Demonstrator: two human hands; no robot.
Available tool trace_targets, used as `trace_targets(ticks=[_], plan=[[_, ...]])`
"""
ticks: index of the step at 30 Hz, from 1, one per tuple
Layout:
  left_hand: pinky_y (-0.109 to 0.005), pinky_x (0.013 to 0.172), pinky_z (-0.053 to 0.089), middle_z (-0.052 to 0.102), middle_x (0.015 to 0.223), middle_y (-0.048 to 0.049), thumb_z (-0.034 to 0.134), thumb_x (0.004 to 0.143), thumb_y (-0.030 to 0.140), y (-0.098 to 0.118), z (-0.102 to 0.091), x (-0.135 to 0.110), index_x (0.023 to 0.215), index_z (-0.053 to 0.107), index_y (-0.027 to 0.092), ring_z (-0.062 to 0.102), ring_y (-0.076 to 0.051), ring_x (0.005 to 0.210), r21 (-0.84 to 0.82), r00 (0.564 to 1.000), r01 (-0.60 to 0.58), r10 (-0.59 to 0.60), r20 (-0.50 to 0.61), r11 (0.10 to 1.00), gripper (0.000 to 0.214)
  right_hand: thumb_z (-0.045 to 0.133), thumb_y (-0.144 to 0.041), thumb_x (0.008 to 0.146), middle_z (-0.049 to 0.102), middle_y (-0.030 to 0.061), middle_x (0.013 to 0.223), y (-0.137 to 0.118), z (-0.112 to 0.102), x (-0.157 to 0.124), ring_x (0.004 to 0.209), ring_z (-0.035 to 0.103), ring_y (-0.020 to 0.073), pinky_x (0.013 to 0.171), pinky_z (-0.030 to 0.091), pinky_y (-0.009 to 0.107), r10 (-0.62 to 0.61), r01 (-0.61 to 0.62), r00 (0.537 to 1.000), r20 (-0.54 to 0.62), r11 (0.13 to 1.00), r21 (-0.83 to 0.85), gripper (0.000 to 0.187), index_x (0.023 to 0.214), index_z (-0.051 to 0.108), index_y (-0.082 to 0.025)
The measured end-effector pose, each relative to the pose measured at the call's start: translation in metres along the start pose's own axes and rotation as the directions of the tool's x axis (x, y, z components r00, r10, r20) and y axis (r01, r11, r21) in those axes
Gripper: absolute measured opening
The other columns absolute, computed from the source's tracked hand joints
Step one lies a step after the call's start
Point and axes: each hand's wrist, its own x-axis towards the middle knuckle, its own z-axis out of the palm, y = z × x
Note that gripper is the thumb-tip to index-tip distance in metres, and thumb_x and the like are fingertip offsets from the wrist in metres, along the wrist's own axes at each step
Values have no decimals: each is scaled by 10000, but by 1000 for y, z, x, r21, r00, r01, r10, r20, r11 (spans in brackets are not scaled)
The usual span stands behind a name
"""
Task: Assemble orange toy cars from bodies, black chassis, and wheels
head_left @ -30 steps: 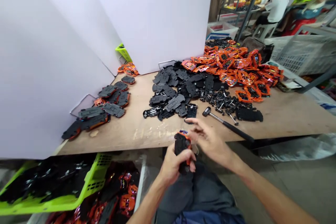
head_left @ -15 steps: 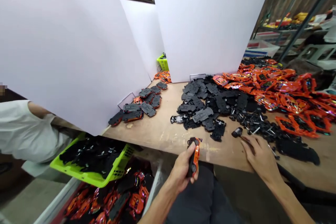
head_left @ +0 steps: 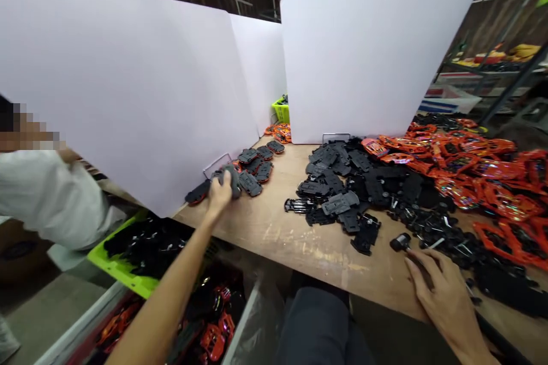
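At the left pile of toy cars (head_left: 250,182), my left hand (head_left: 220,194) is closed over a toy car (head_left: 234,181) with its grey underside up. Motion blurs that car, and the fingers partly cover it. Most cars around it also lie underside up, with orange edges showing. My right hand (head_left: 447,288) rests low over the table's front right, its fingers curled round the handle of a small hammer (head_left: 401,242). The hammer's dark head with a shiny face lies on the wood, left of the fingertips.
Grey and black car bases (head_left: 340,203) are heaped mid-table, beside black wheel axles (head_left: 432,231) and orange car bodies (head_left: 475,165). White panels (head_left: 368,68) stand behind. A green basket (head_left: 124,276) sits below left, over a bin of orange parts. Another person's sleeve (head_left: 51,199) is at far left.
My left hand has carried the orange toy car from above my lap forward and left to the pile. My right hand stays by the hammer. The view has shifted slightly.
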Motion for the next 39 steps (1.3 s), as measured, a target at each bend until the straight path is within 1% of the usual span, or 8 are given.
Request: trace_targets(ticks=[5,12,19,22,26,29,35,39], plan=[[-589,1191,328,578,1383,-274,522,940,329,20,50,23,1302,526,74,466,-397,1408,56,973,-217,212,88,975,443,518,-344,1038,666,138,1160,-21,4,15,1079,649,333,1003,508,544,33,-32,998,-49,999,18,248,1207,659,-233],[-409,1107,480,735,1263,-64,748,667,82,39,160,-40,1068,751,231,648,-282,1189,-191,619,-516,518,590,835,428,407,-132,1026,624,141,1420,-57,55,120,1287,591,319,1044,504,527,-113,91,981,160,986,138,413,1372,610,-234],[-378,905,554,740,876,-50,602,804,216,59,170,-10,992,674,164,701,-237,886,-230,844,-337,401,355,913,208,513,-259,1032,692,123,1246,-5,-8,132,1203,628,297,1077,485,474,87,-86,996,-10,994,71,272,1241,681,-220],[-296,730,586,714,827,8,647,758,242,61,154,-43,1024,609,195,698,-173,735,-557,932,69,145,331,828,273,542,-302,1019,745,102,1090,36,-48,91,1044,688,292,974,529,457,192,-192,981,-42,981,-17,205,1096,713,-220],[-318,733,630,777,927,-28,772,644,112,57,137,-141,1057,618,204,758,-208,816,-466,590,679,-44,806,568,451,561,-338,1010,756,87,1004,58,-81,38,946,700,282,871,550,425,249,-242,955,162,968,-61,193,1007,728,-242],[-392,830,648,786,1115,-119,756,744,157,49,138,-208,1081,643,173,771,-263,984,-311,382,850,-91,920,425,356,595,-374,990,735,94,1008,54,-92,15,960,686,285,872,549,417,260,-258,913,315,965,-50,175,998,719,-251],[-320,762,654,780,1186,-130,885,752,337,26,159,-255,1218,662,180,776,-292,1043,-361,568,738,-235,789,570,540,575,-357,991,722,72,909,49,-87,-3,817,695,237,761,552,340,304,-377,867,396,918,120,192,941,716,-237],[-359,806,663,783,1182,-145,930,709,363,21,172,-261,1191,687,166,750,-334,1130,-352,546,717,-172,820,601,575,644,-407,961,724,46,861,52,-73,0,809,679,221,772,528,316,365,-459,875,317,833,307,232,834,740,-237]])
